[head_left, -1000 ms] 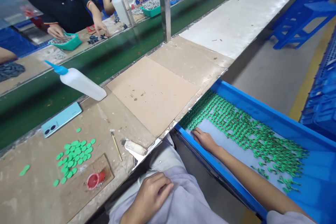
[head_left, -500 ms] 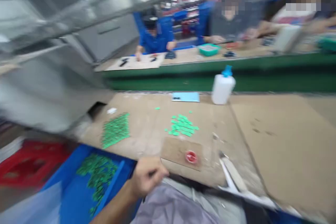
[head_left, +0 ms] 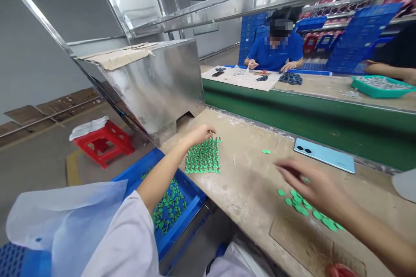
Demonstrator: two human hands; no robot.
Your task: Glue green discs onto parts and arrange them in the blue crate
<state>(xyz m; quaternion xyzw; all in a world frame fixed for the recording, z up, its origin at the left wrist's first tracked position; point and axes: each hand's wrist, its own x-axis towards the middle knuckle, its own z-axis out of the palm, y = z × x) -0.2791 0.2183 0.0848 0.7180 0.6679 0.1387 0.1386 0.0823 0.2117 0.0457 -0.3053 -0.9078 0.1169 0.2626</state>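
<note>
My left hand (head_left: 202,134) is at the far edge of a dense block of green discs with small upright posts (head_left: 202,158). Its thumb and fingers are pinched together; what lies between them is too small to make out. My right hand (head_left: 303,179), slightly blurred, hangs over loose flat green discs (head_left: 328,221) on the workbench. Its fingers are curled, and a speck of green shows within its outline, but I cannot tell whether that is held. Two more green discs (head_left: 266,151) lie apart. A small pale piece (head_left: 234,160) rests between the hands.
A blue tray (head_left: 194,204) of posted green discs stands below the left arm. A light-blue phone (head_left: 328,157) lies by the back edge. A cardboard piece (head_left: 292,242) and red cup (head_left: 341,270) are nearest me. A co-worker (head_left: 276,52) sits across; a red stool (head_left: 104,140) stands left.
The view has swung left and closer to the block of discs. My left hand has moved from the front edge to the block's far side. My right hand has come into view.
</note>
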